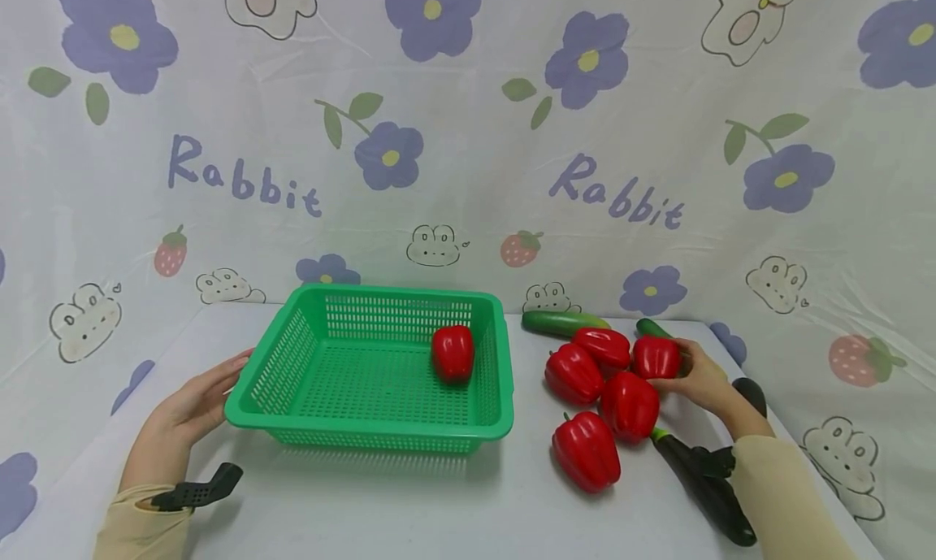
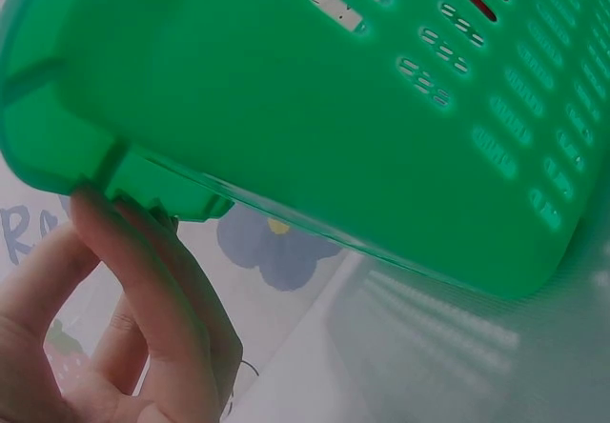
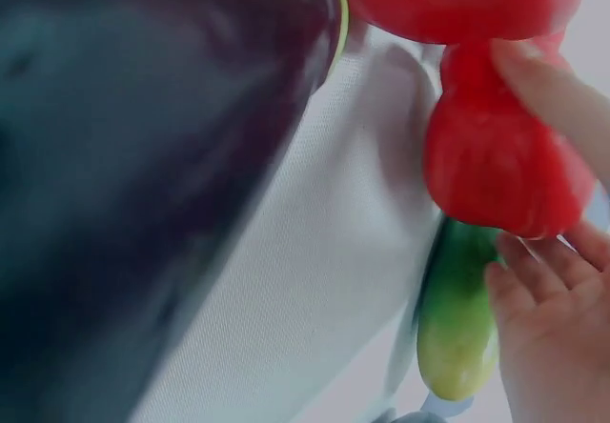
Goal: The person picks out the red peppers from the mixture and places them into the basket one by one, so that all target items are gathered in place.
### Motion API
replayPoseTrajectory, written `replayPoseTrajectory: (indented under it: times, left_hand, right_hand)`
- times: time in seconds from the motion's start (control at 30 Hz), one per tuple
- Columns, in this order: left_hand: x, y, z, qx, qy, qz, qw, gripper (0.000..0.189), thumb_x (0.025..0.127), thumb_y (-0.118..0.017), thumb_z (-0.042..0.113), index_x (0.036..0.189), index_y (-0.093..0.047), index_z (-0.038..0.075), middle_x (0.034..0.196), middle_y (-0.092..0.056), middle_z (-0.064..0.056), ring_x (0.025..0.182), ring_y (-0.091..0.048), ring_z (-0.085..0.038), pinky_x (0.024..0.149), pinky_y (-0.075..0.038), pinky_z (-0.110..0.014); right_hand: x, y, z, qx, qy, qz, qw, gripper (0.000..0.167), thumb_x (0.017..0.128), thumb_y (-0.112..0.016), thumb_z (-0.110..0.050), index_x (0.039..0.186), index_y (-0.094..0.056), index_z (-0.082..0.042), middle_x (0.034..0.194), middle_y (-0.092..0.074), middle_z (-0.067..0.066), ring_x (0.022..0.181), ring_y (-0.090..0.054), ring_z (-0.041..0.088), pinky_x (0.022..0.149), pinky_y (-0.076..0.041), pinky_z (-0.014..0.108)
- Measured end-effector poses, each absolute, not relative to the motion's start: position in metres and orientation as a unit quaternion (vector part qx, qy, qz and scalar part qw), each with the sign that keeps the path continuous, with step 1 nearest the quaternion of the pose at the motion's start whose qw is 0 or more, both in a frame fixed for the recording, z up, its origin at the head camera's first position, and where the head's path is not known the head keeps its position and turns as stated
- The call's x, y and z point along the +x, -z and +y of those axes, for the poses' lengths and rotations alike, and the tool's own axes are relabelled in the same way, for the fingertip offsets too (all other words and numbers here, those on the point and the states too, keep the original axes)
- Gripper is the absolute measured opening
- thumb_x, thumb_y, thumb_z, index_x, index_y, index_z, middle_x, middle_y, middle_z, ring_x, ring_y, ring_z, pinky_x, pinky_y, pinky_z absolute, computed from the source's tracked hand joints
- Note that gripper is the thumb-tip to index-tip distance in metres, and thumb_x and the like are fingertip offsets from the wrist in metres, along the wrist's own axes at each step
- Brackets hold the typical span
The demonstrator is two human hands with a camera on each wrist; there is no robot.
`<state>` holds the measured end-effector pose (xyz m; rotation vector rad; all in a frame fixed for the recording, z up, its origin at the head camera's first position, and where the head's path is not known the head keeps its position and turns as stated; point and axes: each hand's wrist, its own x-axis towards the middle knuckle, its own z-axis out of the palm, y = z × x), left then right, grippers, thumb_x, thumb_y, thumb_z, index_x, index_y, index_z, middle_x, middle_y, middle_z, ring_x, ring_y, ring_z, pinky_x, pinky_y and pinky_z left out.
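- OK, R hand [image 1: 698,377] is in on the far-R red pepper [image 1: 653,358]: thumb one side, fingers the other, pepper held btwn them. Off the counter [image 1: 351,519] or not? Can't tell.
- L hand [image 1: 190,405] is at the L end of the green basket [image 1: 366,424], fingers bent, tips at the rim; grip or mere touch, can't tell.
- One's in: basket pepper [image 1: 452,354], sitting nr the R wall.
- Outside, R of the basket: four loose peppers [image 1: 587,452], bunched nr the held one.
- Cucumber [image 1: 563,324] lies behind the bunch; 2nd cucumber [image 1: 653,327] just behind the held pepper.
- Long eggplant [image 1: 702,487] lies closer to the person; another dark veg [image 1: 749,393], prob. eggplant too, half hidden by the R wrist.
- Step in hand, by my read: picking up pepper no. 2 for the basket.
- Next move prob. calls for a firm hold, a lift clear of the neighbours, then a carry L over the rim, w/ L hand steadying the basket.
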<state>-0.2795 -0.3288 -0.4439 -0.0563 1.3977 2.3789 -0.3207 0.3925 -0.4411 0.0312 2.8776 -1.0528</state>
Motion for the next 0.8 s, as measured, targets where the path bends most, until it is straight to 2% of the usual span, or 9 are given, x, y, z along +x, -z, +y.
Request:
replayPoseTrajectory:
  times: [0.27, 0.5, 0.67, 0.8]
  left_hand:
    - [-0.279, 0.444, -0.329, -0.026, -0.844, 0.503, 0.183, 0.029, 0.103, -0.047, 0.017, 0.108, -0.074, 0.027, 0.111, -0.072, 0.011, 0.102, -0.068, -0.008, 0.086, -0.058, -0.025]
    - [-0.279, 0.443, -0.329, -0.026, -0.848, 0.496, 0.185, 0.030, 0.104, -0.046, 0.015, 0.107, -0.074, 0.026, 0.110, -0.072, 0.010, 0.100, -0.069, -0.008, 0.084, -0.059, -0.025]
    - [-0.279, 0.443, -0.329, -0.027, -0.845, 0.501, 0.187, 0.030, 0.104, -0.046, 0.017, 0.107, -0.074, 0.027, 0.110, -0.072, 0.011, 0.100, -0.068, -0.008, 0.084, -0.059, -0.025]
    - [-0.279, 0.443, -0.328, -0.028, -0.845, 0.501, 0.186, 0.029, 0.103, -0.046, 0.017, 0.107, -0.074, 0.027, 0.110, -0.072, 0.010, 0.100, -0.068, -0.008, 0.084, -0.059, -0.025]
  right_hand:
    - [-0.318, 0.434, 0.388, 0.029, 0.381, 0.924, 0.011, 0.106, 0.084, -0.076, -0.039, 0.150, -0.008, 0.009, 0.148, -0.026, 0.037, 0.132, -0.031, 0.054, 0.102, -0.044, 0.063]
    - [-0.319, 0.426, 0.387, 0.043, 0.393, 0.918, 0.008, 0.105, 0.085, -0.075, -0.038, 0.151, -0.007, 0.008, 0.152, -0.021, 0.037, 0.136, -0.026, 0.056, 0.103, -0.043, 0.063]
    - [-0.319, 0.418, 0.381, 0.039, 0.397, 0.917, -0.015, 0.103, 0.085, -0.075, -0.036, 0.152, -0.010, 0.006, 0.152, -0.022, 0.036, 0.135, -0.027, 0.056, 0.101, -0.045, 0.063]
    - [-0.318, 0.410, 0.373, 0.034, 0.389, 0.920, -0.027, 0.104, 0.084, -0.076, -0.040, 0.152, -0.011, 0.005, 0.152, -0.024, 0.035, 0.135, -0.028, 0.056, 0.100, -0.046, 0.062]
